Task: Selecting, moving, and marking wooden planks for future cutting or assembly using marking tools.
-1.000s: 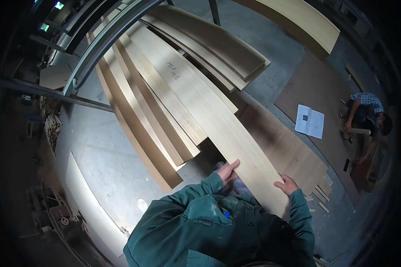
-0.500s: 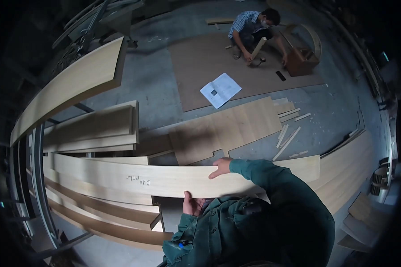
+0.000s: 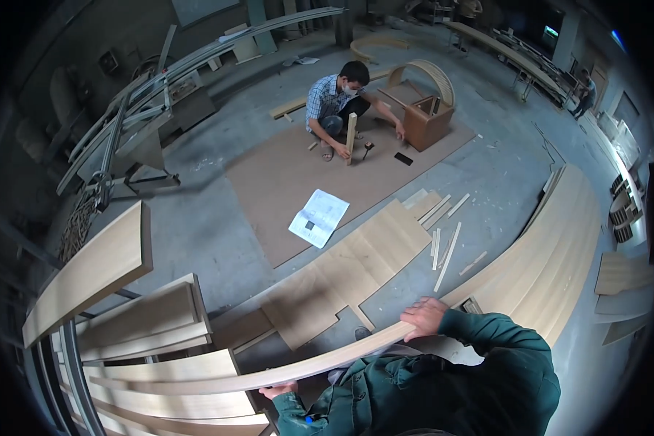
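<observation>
A long, pale wooden board [image 3: 320, 365] runs across in front of me, turned so that mostly its narrow edge shows. My right hand [image 3: 424, 317] is closed over it toward its right end. Farther left, my left hand [image 3: 278, 390] supports it from below, its fingers partly hidden by the board. The board's left part lies over a stack of similar boards [image 3: 174, 370] on a metal rack [image 3: 80, 378]. To the right, beyond my right hand, is a set of broad curved panels [image 3: 545, 254].
A co-worker [image 3: 334, 109] squats on a brown sheet [image 3: 269, 189] beside a brown wooden box [image 3: 427, 127], one hand on an upright wood piece [image 3: 352, 138]. An open paper [image 3: 320, 218] lies nearby. Flat panels [image 3: 349, 261] and thin strips [image 3: 447, 254] lie on the floor.
The board has turned from showing its broad face to showing its edge. My right hand has shifted right along it, and the view has tilted up toward the room.
</observation>
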Demonstrator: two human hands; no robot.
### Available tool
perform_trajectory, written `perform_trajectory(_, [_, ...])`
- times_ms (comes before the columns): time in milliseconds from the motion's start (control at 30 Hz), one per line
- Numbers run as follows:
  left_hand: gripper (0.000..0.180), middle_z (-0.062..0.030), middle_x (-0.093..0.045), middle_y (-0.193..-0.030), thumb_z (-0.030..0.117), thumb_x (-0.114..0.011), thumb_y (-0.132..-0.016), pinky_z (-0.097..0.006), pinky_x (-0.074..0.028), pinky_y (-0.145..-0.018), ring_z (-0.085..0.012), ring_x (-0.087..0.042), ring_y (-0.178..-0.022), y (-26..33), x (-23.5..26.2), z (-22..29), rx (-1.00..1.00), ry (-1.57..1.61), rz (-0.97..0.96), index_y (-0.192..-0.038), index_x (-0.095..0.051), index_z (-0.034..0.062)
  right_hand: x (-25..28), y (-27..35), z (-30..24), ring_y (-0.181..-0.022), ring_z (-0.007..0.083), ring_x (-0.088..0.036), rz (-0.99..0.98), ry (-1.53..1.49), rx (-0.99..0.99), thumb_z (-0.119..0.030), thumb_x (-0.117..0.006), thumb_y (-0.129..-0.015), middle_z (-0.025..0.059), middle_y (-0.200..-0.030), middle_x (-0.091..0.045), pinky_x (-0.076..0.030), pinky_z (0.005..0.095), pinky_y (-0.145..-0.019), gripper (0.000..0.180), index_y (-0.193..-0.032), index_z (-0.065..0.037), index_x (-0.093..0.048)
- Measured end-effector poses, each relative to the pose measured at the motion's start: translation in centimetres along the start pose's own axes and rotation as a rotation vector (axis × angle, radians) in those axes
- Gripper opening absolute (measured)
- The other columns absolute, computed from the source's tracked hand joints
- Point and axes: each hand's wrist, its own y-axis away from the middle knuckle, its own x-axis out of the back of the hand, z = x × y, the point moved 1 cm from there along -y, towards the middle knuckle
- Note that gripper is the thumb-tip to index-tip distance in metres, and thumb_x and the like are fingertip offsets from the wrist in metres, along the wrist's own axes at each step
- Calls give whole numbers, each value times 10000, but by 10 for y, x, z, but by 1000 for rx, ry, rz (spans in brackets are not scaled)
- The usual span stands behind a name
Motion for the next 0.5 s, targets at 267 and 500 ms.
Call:
perform_trajectory(267, [405, -43, -624, -1010, 488, -396, -993, -560, -423, -1006, -308, -573, -1005, -41, -71, -84, 73, -52, -606, -1036, -617, 152, 18, 64, 64, -950, 251, -575, 205, 156, -246, -530, -724, -681, 28, -971, -619, -407, 463, -900, 477, -975, -162, -649])
perform_trajectory(500, [393, -63, -621, -1077, 418, -371, -1021, -539, -337, -1109, -328, -553, -1109, -8, -111, -153, 159, 131, -1252, -1123, -607, 121, 34, 75, 116, -1191, 328, -520, 549, 206, -581, -104, -694, -638, 81, -1148, -604, -154, 698, -1153, 489, -1123, -140, -639])
